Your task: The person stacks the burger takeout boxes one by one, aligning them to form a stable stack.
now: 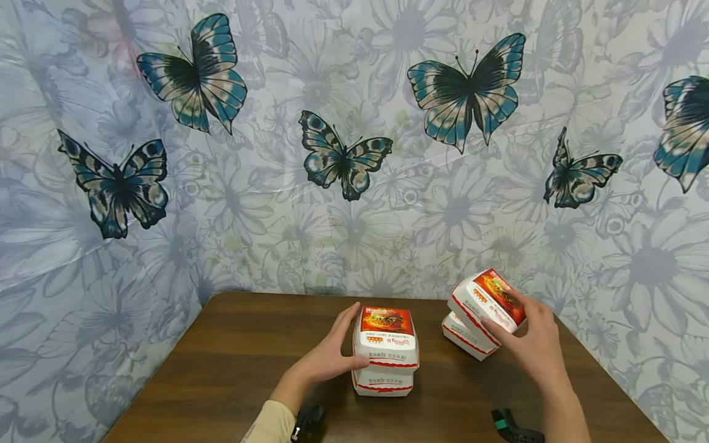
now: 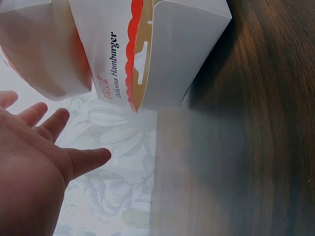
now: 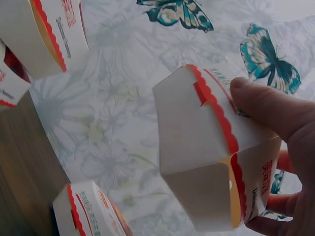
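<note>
Two-handed handling of printed burger boxes at a dk brown table [image 1: 238, 351]. R hand [image 1: 534, 338] grips the tilted box [image 1: 487, 304], thumb on one side, fingers round the other; the hand is parted only by the box's width. In the head view the tilted box overlaps the R-side box [image 1: 465, 338], which sits on the tabletop nr its R edge; in the R wrist view a gap shows btwn the two. L hand [image 1: 327, 357] is spread wide, fingers extended, w/ nothing in its grasp; it lies just beside a two-box stack nr table centre. Thumb tip overlaps the stack's corner in the head view; contact can't be told. Upper box [image 1: 388, 344] sits squarely on lower box [image 1: 384, 383], the latter's side lettered "Delicious Hamburger" (L wrist view). Tops of upper & tilted boxes carry a red burger pic; red scalloped trim edges the sides. Blk device [image 1: 310, 419] lies by L wrist; blk item w/ green patch [image 1: 515, 427], by R forearm. Bkgd: pale floral cloth [image 1: 277, 258] w/ teal butterflies.
</note>
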`<state>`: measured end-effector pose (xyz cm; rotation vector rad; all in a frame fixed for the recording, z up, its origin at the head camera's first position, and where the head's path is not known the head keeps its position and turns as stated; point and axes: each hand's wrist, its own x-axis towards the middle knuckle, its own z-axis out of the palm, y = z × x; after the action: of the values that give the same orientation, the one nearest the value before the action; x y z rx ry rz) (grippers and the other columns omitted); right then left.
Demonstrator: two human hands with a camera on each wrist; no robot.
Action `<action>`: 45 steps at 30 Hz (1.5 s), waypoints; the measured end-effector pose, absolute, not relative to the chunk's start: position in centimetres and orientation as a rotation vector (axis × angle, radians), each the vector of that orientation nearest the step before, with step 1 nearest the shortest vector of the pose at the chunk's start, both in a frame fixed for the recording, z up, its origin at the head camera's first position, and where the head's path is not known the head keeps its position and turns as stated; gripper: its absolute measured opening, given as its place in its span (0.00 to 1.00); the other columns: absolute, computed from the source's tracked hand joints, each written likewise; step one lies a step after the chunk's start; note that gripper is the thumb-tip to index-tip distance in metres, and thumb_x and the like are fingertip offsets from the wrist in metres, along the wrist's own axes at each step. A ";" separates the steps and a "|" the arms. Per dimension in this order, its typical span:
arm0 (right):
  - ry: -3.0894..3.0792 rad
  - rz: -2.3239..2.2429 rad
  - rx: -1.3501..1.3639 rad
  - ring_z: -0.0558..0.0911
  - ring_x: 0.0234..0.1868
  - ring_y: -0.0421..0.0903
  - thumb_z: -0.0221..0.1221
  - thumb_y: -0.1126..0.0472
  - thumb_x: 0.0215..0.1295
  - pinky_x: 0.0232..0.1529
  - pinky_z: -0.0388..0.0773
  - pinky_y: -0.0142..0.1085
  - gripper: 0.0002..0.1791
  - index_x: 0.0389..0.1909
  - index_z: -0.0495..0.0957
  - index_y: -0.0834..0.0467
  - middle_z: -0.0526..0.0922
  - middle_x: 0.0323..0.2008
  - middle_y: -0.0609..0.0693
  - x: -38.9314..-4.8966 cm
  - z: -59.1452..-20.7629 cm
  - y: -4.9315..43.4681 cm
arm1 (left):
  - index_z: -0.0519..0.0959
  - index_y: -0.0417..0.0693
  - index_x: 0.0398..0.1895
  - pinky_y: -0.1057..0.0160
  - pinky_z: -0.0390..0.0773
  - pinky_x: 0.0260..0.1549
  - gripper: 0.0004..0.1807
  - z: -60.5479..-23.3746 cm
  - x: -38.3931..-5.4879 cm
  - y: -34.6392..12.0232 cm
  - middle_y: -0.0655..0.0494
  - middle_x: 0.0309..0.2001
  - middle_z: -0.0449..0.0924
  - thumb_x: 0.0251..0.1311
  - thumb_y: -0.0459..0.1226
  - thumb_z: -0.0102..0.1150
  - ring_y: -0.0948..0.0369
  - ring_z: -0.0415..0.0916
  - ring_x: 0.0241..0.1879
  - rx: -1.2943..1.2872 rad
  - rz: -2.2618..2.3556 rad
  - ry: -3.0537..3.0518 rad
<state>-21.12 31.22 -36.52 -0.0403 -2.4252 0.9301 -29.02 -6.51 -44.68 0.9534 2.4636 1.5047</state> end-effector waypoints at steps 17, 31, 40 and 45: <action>-2.225 1.209 0.253 0.63 0.68 0.55 0.70 0.61 0.59 0.53 0.61 0.14 0.41 0.73 0.65 0.47 0.56 0.74 0.55 -21.6 -36.1 25.3 | 0.39 0.72 0.80 0.35 0.57 0.70 0.57 -44.9 -29.3 -6.1 0.56 0.81 0.38 0.55 0.58 0.67 0.50 0.41 0.80 0.937 1.516 2.497; -2.272 1.262 0.382 0.59 0.74 0.53 0.70 0.59 0.58 0.66 0.64 0.47 0.39 0.71 0.67 0.43 0.56 0.76 0.48 -22.1 -36.9 22.4 | 0.41 0.71 0.80 0.35 0.53 0.71 0.57 -45.6 -29.1 -4.9 0.58 0.81 0.42 0.55 0.55 0.70 0.51 0.42 0.80 0.890 1.684 2.485; -2.273 1.229 0.509 0.59 0.75 0.57 0.70 0.59 0.59 0.61 0.69 0.61 0.38 0.70 0.68 0.44 0.59 0.75 0.49 -22.5 -37.8 21.4 | 0.43 0.67 0.80 0.37 0.58 0.69 0.58 -45.4 -28.7 -4.8 0.57 0.80 0.47 0.53 0.51 0.72 0.51 0.50 0.77 0.872 1.701 2.495; -2.305 1.266 0.547 0.58 0.76 0.62 0.66 0.58 0.64 0.61 0.67 0.66 0.31 0.68 0.71 0.45 0.58 0.76 0.52 -22.9 -38.0 21.3 | 0.43 0.60 0.81 0.38 0.60 0.69 0.60 -45.3 -28.8 -4.6 0.57 0.80 0.46 0.53 0.51 0.73 0.52 0.51 0.77 0.883 1.704 2.483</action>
<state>-22.88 21.28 -38.02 0.5469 -2.3055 1.2656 -28.76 -4.56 -45.27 0.8825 2.4828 1.7038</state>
